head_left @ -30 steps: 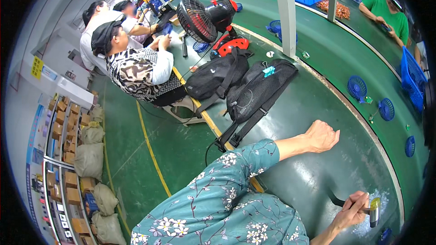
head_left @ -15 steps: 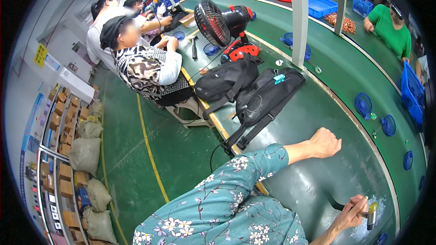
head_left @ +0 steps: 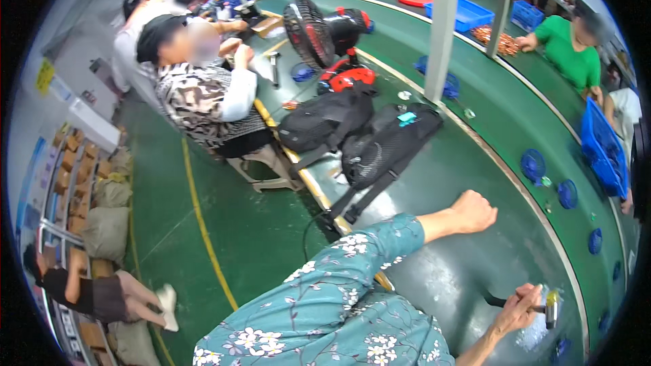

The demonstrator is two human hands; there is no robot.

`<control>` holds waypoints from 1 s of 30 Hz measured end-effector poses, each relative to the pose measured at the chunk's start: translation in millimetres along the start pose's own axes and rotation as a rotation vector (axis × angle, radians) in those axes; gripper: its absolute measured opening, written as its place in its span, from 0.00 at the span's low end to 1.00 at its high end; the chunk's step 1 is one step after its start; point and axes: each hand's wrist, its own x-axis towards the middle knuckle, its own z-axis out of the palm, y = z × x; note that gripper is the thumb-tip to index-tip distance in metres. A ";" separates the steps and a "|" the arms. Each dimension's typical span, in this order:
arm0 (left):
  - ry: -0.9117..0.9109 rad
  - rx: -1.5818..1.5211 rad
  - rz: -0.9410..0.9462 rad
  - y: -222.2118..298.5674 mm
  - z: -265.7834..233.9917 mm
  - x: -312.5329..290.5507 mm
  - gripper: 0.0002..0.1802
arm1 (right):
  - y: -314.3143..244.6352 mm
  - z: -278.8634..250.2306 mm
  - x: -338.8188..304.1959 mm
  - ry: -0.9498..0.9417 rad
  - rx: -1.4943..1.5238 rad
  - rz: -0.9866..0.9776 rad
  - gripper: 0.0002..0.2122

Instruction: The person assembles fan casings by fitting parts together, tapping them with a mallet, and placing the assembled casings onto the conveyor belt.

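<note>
My left hand (head_left: 475,211) rests on the green tabletop (head_left: 434,278), its fingers curled into a fist. Whether anything is inside it is hidden. Lower right, my right hand (head_left: 519,312) is wrapped round a hammer (head_left: 551,309). The black handle sticks out to the left of the hand, and the metal head with a yellowish end points right. Beside and below the hammer head lie clear, shiny scraps (head_left: 532,336) on the tabletop.
Two black bags (head_left: 390,146) and a black-and-red fan (head_left: 308,32) occupy the table ahead. A grey post (head_left: 442,34) rises by the green conveyor (head_left: 505,118), which carries several blue cage-like parts (head_left: 533,166). Co-workers sit at left and across; a blue crate (head_left: 602,149) stands far right.
The whole view has shifted slightly. A person in dark clothes has come into view at the lower left. The person in green now reaches toward the copper-coloured pile. My hands keep nearly the same pose.
</note>
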 end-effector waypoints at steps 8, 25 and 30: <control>0.058 -0.064 -0.029 -3.0 1.5 -3.3 0.26 | -15.0 9.3 -7.8 0.007 -0.010 -0.027 0.18; 0.572 -0.352 -0.349 -105.1 -38.8 74.2 0.23 | 7.6 -6.5 -5.1 -0.091 -0.037 -0.124 0.18; 0.480 -0.192 -0.590 -168.7 -22.9 119.7 0.31 | 11.5 -8.8 -7.2 -0.082 -0.061 -0.174 0.18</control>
